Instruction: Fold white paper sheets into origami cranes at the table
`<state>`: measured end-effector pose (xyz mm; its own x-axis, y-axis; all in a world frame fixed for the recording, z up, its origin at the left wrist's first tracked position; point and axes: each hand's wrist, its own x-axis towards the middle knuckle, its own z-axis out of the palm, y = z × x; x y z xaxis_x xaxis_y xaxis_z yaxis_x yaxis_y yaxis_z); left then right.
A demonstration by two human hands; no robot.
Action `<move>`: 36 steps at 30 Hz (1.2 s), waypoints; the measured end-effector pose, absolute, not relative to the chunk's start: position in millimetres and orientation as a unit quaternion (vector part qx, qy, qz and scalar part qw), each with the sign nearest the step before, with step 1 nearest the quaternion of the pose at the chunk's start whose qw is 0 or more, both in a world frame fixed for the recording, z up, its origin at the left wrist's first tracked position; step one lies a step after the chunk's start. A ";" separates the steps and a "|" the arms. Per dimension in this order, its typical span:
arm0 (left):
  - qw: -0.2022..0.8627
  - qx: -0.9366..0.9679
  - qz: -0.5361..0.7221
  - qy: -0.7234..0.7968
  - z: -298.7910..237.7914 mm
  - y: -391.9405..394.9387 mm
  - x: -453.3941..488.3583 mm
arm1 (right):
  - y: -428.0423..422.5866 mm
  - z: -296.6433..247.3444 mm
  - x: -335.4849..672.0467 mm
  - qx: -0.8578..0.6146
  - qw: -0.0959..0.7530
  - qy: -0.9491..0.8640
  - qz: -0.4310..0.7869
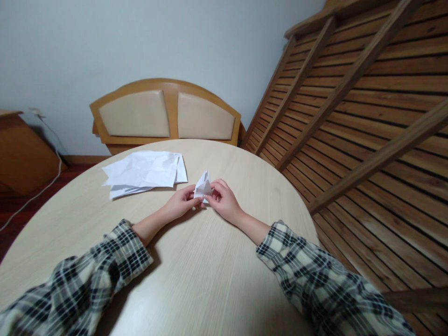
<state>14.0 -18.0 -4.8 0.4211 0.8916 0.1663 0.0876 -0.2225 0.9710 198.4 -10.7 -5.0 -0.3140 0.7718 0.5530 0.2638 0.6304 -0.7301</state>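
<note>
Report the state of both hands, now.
Left hand: closed, holding the folded white paper by its left side.
Right hand: closed, holding the same paper by its right side.

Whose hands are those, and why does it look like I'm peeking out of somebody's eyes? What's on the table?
No machine here, just a person! The camera is worn on their head and looks forward and down, so you see nearly what they see. Their bare left hand and right hand reach out of checked sleeves. Together, they hold a small folded white paper with a pointy top. On the round table, past the left hand, lie some white paper sheets, overlapping and a bit creased.
</note>
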 end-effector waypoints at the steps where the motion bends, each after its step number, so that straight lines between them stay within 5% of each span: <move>1: 0.508 0.672 0.397 0.365 -4.6 -18.2 14.1 | -10.4 -5.3 198.6 -0.339 0.473 -0.768 0.267; 36: 0.619 0.498 0.474 0.380 3.1 -17.9 14.0 | -7.2 -10.0 206.9 -0.290 0.438 -0.844 0.111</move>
